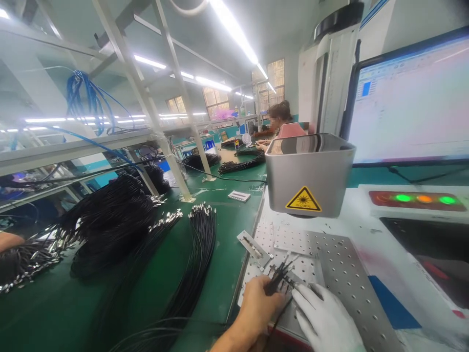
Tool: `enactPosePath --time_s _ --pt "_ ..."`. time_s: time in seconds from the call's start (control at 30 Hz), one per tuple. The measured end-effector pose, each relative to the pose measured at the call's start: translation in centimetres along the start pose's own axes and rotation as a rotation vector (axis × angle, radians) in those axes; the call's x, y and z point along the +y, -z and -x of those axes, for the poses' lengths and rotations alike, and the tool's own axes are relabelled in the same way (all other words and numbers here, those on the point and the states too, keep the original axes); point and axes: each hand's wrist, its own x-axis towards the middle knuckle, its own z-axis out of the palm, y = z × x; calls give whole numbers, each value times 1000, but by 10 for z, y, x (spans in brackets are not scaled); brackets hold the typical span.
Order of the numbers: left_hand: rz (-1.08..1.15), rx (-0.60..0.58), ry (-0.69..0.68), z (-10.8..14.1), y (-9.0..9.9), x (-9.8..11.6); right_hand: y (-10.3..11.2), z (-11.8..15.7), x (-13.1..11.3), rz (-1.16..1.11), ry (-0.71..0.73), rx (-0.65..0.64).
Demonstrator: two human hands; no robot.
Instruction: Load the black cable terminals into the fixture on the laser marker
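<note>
My bare left hand (258, 305) is closed round a small bunch of black cables (279, 277), whose ends point up and to the right. My right hand (326, 313), in a white glove, has its fingertips at a small metal fixture (291, 281) beside the bunch; whether they pinch a cable end is too small to tell. Both hands are over a perforated metal plate (344, 274). Just behind them lies a small slotted metal piece (253, 248). Above the plate hangs a grey box-shaped machine head (309, 176) with a yellow warning triangle.
Bundles of black cables (201, 244) and a large cable heap (110, 225) cover much of the green table (227, 234) at the left. Metal shelf posts (176, 171) rise there. A monitor (410, 102) and lit buttons (425, 198) are at the right. A person (286, 122) sits farther back.
</note>
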Motion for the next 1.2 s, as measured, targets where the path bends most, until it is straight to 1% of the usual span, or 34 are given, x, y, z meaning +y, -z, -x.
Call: enactPosePath --time_s 0.07,0.13,0.23,0.27,0.4,0.5,0.6,0.73,0.83,1.0,1.2 --pt "117 -39 38 3 7 3 -1 1 -1 9 -12 -2" --pt "179 -84 93 7 13 6 -1 1 -2 23 -13 5" --pt "222 -65 198 10 15 9 0 0 -2 32 2 15" --pt "236 -47 210 10 14 9 0 -1 -2 31 6 11" --pt "263 18 177 5 9 4 1 -2 -1 24 2 11" --pt "263 17 167 1 7 0 0 -1 -1 18 -4 9" --pt "196 24 161 2 5 -2 -2 0 -2 16 -17 8" --pt "-69 129 112 7 1 0 -4 2 -2 13 -9 10" --pt "-229 135 84 12 0 4 -4 3 -2 9 6 14" --pt "-292 117 81 15 -1 6 -1 2 -1 9 0 17" --pt "-293 111 84 14 0 2 -1 -2 1 31 58 18"
